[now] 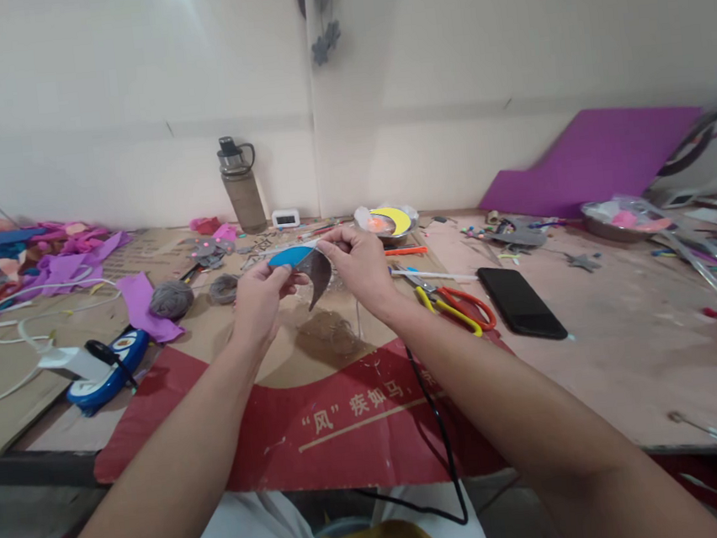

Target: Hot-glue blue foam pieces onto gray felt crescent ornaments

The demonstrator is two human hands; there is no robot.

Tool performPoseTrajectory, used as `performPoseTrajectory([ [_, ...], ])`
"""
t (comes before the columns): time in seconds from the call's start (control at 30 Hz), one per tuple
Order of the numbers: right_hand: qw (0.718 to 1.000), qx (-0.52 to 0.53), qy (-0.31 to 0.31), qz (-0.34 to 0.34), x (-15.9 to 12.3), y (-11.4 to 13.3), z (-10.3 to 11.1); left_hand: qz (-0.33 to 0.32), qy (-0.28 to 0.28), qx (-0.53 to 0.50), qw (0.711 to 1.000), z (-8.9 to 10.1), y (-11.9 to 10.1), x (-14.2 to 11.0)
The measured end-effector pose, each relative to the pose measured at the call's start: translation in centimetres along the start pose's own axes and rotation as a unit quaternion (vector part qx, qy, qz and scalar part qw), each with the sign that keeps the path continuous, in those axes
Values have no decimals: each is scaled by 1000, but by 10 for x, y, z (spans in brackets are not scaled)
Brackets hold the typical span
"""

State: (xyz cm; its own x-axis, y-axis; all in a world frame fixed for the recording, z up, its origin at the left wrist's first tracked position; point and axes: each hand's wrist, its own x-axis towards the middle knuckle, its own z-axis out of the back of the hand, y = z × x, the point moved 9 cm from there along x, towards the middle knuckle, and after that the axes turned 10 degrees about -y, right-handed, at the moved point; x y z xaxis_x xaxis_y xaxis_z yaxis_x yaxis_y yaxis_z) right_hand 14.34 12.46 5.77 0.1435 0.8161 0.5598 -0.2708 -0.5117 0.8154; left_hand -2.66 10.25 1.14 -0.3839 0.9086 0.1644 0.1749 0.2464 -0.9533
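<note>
My left hand [261, 302] and my right hand [358, 267] are raised together above the cardboard sheet [322, 416], both pinching a crescent-shaped felt piece [307, 265]. The piece is blue on its upper left part and grey on its lower right part. My left fingers grip the blue end; my right fingers hold the top near the grey curve. A shadow of the piece falls on the cardboard below. A thin black cable [437, 430] runs under my right forearm.
Yellow and red scissors [454, 304] and a black phone [521, 301] lie right of my hands. A metal bowl with a yellow crescent [388, 219], a bottle [241, 185], grey yarn balls [171, 299], purple felt scraps [67, 267], a blue glue gun [105, 369] and a purple sheet [594, 153] surround the work spot.
</note>
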Motion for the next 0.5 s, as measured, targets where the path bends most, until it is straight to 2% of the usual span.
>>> performPoseTrajectory([
  [0.23, 995, 83, 31, -45, 1, -11, -9, 26, 24, -51, 998, -7, -3, -6],
  [0.5, 991, 96, 45, -76, 0, -14, -11, 33, 35, -67, 997, -7, 0, -3],
])
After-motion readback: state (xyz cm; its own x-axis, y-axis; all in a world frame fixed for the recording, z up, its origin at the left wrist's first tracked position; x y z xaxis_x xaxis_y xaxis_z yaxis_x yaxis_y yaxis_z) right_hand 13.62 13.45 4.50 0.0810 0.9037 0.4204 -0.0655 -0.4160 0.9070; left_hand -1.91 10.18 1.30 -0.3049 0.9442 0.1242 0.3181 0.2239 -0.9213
